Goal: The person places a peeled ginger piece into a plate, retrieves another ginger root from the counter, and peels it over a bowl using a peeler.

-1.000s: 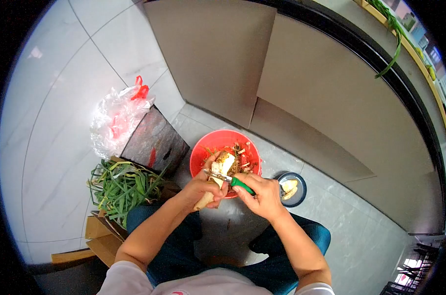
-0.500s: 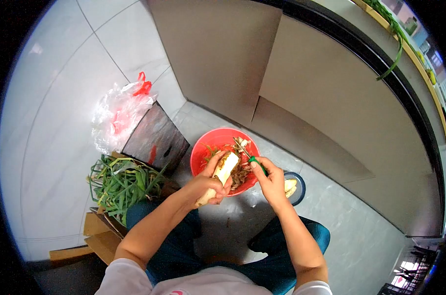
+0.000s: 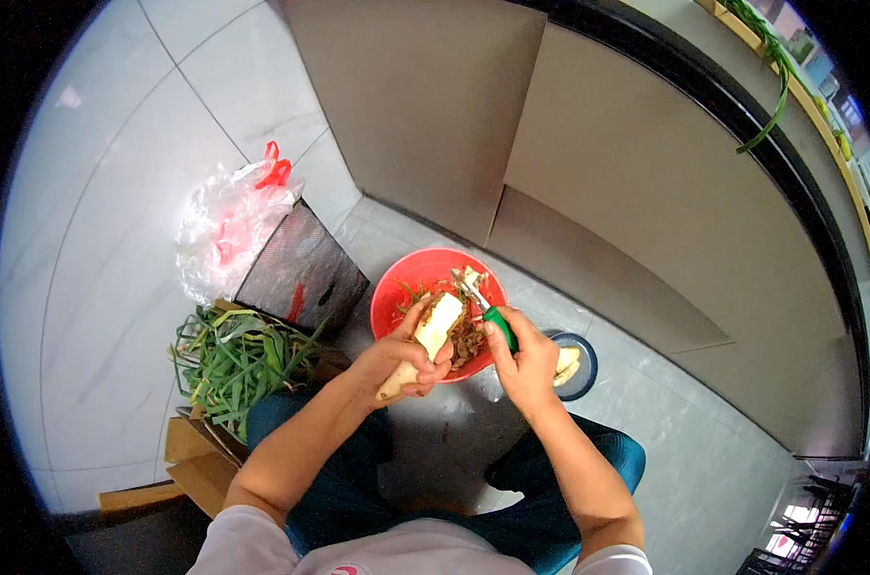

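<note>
Far left, crumpled clear plastic bag with red handles (image 3: 229, 235), thin and glossy, at the top of a tapered dark mesh bin (image 3: 306, 268). Nearer, a tangle of long green leafy stalks (image 3: 248, 369), flat and limp, heaped in an open brown cardboard box (image 3: 203, 471). Left hand (image 3: 401, 364) closed, fingers wrapped round a thick, cream-coloured root (image 3: 439, 323); exposed flesh smooth and moist-looking, patches of rough brown skin by the fingers. Root lies slantwise through the grip: broad end out past the fingers on the far side, over the bucket; duller end showing on the near side, below the palm. Round red plastic bucket (image 3: 389, 305) beneath, smooth-walled, holding brown and pale shreds (image 3: 469, 343). Right hand (image 3: 526, 369) clamped on the green handle of a metal-bladed peeler (image 3: 501, 328), thumb along the handle; blade over the bucket's far right part, apart from the root. Just right of that hand, a round dark-blue dish (image 3: 588, 364) on grey tile, with smooth pale-yellow pieces (image 3: 567, 364). Far right, slender green leaves (image 3: 778, 101) droop over the counter edge.
</note>
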A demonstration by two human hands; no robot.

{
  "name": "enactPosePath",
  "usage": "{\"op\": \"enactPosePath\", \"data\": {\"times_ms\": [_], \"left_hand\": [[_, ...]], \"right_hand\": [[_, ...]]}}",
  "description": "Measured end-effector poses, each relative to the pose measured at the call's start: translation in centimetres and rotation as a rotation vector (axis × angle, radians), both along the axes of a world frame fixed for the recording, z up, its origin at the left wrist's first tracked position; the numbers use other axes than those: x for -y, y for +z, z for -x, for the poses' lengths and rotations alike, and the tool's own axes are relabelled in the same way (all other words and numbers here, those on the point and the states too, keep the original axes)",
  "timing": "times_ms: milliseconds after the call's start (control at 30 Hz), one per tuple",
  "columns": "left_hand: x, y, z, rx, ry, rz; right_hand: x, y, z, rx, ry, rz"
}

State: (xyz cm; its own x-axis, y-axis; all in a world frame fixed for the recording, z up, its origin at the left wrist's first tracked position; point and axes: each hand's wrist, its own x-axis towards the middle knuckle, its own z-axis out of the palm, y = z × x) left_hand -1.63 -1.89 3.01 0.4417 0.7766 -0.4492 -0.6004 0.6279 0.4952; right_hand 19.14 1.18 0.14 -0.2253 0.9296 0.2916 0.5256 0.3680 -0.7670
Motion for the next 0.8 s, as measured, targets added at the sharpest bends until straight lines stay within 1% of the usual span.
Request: {"op": "enactPosePath", "data": {"times_ms": [33, 67, 100, 133, 167, 200, 233, 300, 367, 433, 500, 567, 600, 633, 700, 733, 767, 800], "left_hand": [[-0.1, 0.0, -0.1, -0.011, 0.002, -0.021], [-0.1, 0.1, -0.2, -0.011, 0.007, -0.025], [-0.1, 0.2, -0.3, -0.141, 0.015, -0.03], [0.0, 0.2, -0.3, -0.271, 0.019, -0.031], [0.0, 0.2, -0.3, -0.27, 0.02, -0.03], [0.0, 0.2, -0.4, -0.329, 0.024, -0.046], [-0.1, 0.1, -0.4, -0.389, 0.029, -0.063], [0.0, -0.4, -0.3, -0.419, 0.032, -0.102], [0.2, -0.5, -0.3, -0.445, 0.03, -0.138], [0.2, -0.1, -0.4, -0.462, 0.008, -0.082], [0.2, 0.2, -0.7, -0.469, -0.04, -0.077], [0.0, 0.3, -0.5, -0.48, -0.081, -0.077], [-0.1, 0.1, -0.2, -0.454, -0.109, -0.097], [-0.1, -0.2, 0.0, -0.425, -0.133, -0.114], [0.0, -0.5, 0.0, -0.461, -0.107, -0.104], [0.0, -0.6, 0.1, -0.499, -0.091, -0.095], [0.0, -0.7, 0.2, -0.5, -0.086, -0.093], [0.1, -0.9, 0.3, -0.5, -0.067, -0.136]], "right_hand": [[-0.2, 0.1, -0.1, -0.041, -0.068, 0.039], [-0.1, 0.2, -0.1, -0.063, -0.022, 0.053], [0.1, 0.2, -0.1, -0.065, -0.016, 0.051], [0.5, 0.3, -0.2, -0.081, 0.098, 0.12], [0.7, 0.4, -0.2, -0.096, 0.209, 0.19], [0.9, 1.1, -0.1, -0.055, 0.274, 0.111], [0.9, 1.1, 0.0, -0.055, 0.276, 0.112], [0.9, 1.2, 0.1, -0.012, 0.362, 0.067], [0.5, 1.3, 0.0, 0.021, 0.34, 0.041], [-0.3, 0.7, -0.2, 0.07, 0.187, -0.044], [-1.0, 0.2, -0.6, 0.084, 0.134, -0.035], [-1.6, -0.3, -0.6, 0.08, 0.013, 0.054], [-1.5, 0.0, -0.5, 0.089, -0.021, 0.175], [-1.3, 0.2, -0.5, 0.092, -0.019, 0.174], [-0.6, 0.2, -0.4, -0.01, 0.07, 0.294], [-0.2, -0.3, -0.2, -0.092, 0.133, 0.24], [0.2, -0.3, 0.0, -0.092, 0.138, 0.241], [0.6, -0.2, 0.1, -0.059, 0.217, 0.16]]}}
